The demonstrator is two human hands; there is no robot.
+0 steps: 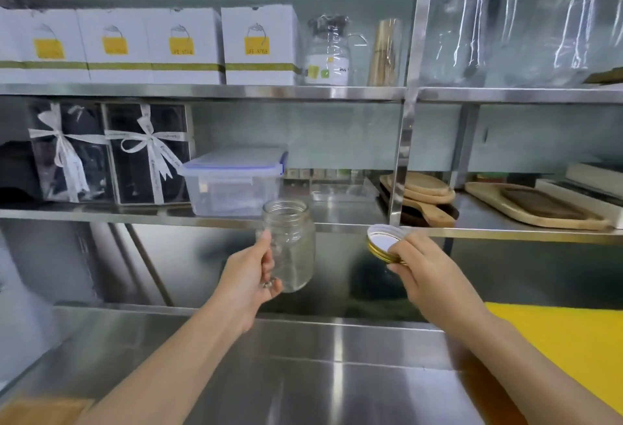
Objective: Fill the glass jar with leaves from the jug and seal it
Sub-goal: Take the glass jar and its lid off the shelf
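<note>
Left hand grips empty jar, upright above table. Right hand pinches lid, right of jar. Jug of leaves not identifiable. Risk: smooth glass slipping, loose lid dropping.

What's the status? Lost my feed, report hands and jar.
Left hand holds empty clear glass jar, open. Right hand holds gold-rimmed metal lid. Nothing between them.

One jar, one lid, two hands.
</note>
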